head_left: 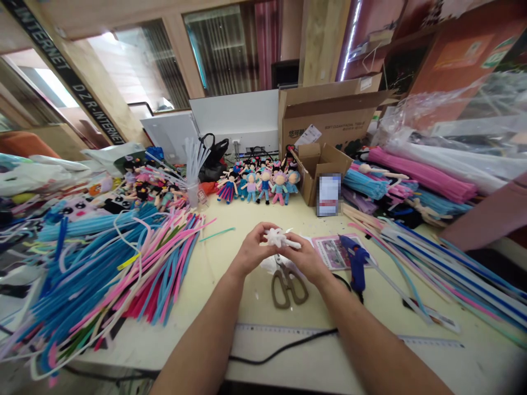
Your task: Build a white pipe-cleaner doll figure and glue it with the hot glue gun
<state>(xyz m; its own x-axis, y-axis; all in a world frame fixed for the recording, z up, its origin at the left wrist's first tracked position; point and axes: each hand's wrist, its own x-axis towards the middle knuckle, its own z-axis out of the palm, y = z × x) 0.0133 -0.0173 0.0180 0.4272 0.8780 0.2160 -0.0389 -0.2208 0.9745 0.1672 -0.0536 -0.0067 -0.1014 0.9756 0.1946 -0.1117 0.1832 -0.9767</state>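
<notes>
**Both hands pinch a white fuzzy piece over a crowded craft table**

Both hands meet above the middle of the pale yellow tabletop [230,307]: the left hand [252,249] and the right hand [303,258] each pinch with thumb and fingertips a small white fuzzy pipe-cleaner piece [278,238], held between them just clear of the surface. Nearest the viewer, a clear plastic ruler [288,329] and a black cable [284,346] lie along the table's front edge. Just under the hands rest brown-handled scissors [288,285]; to their right lies a blue glue gun [357,262] beside a pink printed card [331,252]. A large heap of blue, pink and white pipe cleaners [107,269] spreads over the left side, and long bundles of blue and white pipe cleaners [453,269] run along the right. Farther back stands a row of small pipe-cleaner dolls [263,184], then an open brown cardboard box [329,118]. Beyond it are wood-framed windows [230,49] and pink curtains.
</notes>
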